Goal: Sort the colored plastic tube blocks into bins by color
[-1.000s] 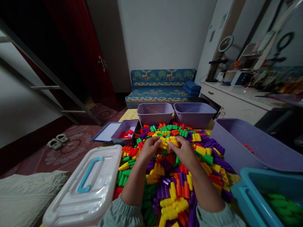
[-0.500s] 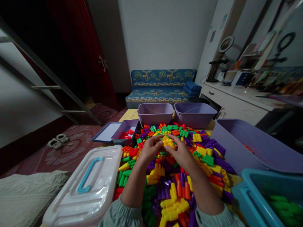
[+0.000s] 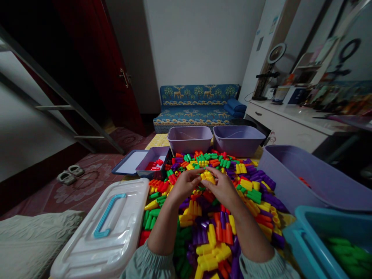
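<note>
Both my hands meet above a heap of coloured plastic blocks (image 3: 221,217) in yellow, green, purple, orange and red. My left hand (image 3: 183,186) and my right hand (image 3: 222,186) are both closed round a small cluster of yellow blocks (image 3: 208,176) held between their fingertips. The cluster sits just above the pile's middle. Pale green sleeves cover my wrists at the bottom edge.
A white lidded box with a blue handle (image 3: 104,228) lies at the left. Two purple tubs (image 3: 190,138) (image 3: 238,138) stand behind the pile, a small tray with red blocks (image 3: 152,162) at back left, a large purple bin (image 3: 308,178) and a teal bin with green blocks (image 3: 334,240) at the right.
My hands have drawn closer together, pressing the separate yellow pieces into one cluster, and shifted slightly toward me.
</note>
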Available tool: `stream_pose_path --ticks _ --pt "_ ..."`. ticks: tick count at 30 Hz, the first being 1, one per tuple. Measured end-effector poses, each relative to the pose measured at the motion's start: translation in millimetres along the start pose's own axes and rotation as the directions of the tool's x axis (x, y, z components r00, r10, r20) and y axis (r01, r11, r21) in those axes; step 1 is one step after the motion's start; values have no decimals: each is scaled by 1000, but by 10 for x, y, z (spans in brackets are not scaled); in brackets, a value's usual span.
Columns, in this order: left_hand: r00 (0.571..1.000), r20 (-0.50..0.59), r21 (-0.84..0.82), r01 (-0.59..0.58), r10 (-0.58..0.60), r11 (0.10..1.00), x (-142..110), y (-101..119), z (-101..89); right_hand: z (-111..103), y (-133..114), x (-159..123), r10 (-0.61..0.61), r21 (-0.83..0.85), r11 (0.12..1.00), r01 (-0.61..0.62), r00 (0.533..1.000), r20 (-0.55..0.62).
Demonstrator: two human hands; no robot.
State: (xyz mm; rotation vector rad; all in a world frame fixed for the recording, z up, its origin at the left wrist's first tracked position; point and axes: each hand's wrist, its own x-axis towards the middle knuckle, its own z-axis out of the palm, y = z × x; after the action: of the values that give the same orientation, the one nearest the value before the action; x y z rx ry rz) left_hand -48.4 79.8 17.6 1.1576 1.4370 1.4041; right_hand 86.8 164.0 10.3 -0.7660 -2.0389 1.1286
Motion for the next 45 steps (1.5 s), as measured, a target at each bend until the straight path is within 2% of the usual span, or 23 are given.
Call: stream_pose_path --ticks 5,8,10,12,14,15,17,20,22,26,37,42,45 --pt "1000 2 7 27 -27 1000 4 -29 -5 -10 -63 -12 119 -28 993 -117 990 75" --pt "998 -48 197 -20 30 980 5 -60 -38 -29 -111 -19 117 -97 989 -110 990 74" --pt "983 -152 413 -30 102 910 5 -81 -87 -58 -128 -17 105 -177 980 -95 993 49" --pt "943 -270 616 12 196 788 7 -103 -157 -100 -129 -9 113 -257 961 -103 993 24" --pt "904 -330 738 68 270 672 8 -131 -233 -144 -116 0 131 -315 941 -121 991 10" --pt "899 -334 772 88 283 630 8 -147 -265 -162 -104 4 140 -335 933 -131 990 4" --pt "916 -302 812 102 264 574 1 -175 -302 -182 -74 9 155 -372 918 -141 988 8" --pt "965 -182 872 69 190 484 -24 -187 -283 -176 -29 8 166 -435 891 -129 985 48" --pt "982 -110 901 33 155 432 -44 -168 -244 -160 -13 5 180 -477 871 -121 980 81" --pt "990 -65 895 2 125 447 -70 -114 -199 -141 -22 5 192 -530 841 -104 975 113" --pt "988 -108 800 23 106 599 -37 -177 -174 -124 -15 3 187 -551 830 -88 974 126" --pt "982 -78 849 -26 173 528 -24 -238 -125 -121 -20 -2 192 -559 825 -90 973 127" --pt "985 -12 835 -83 169 544 -16 -250 -111 -115 -15 -2 184 -554 828 -82 974 132"
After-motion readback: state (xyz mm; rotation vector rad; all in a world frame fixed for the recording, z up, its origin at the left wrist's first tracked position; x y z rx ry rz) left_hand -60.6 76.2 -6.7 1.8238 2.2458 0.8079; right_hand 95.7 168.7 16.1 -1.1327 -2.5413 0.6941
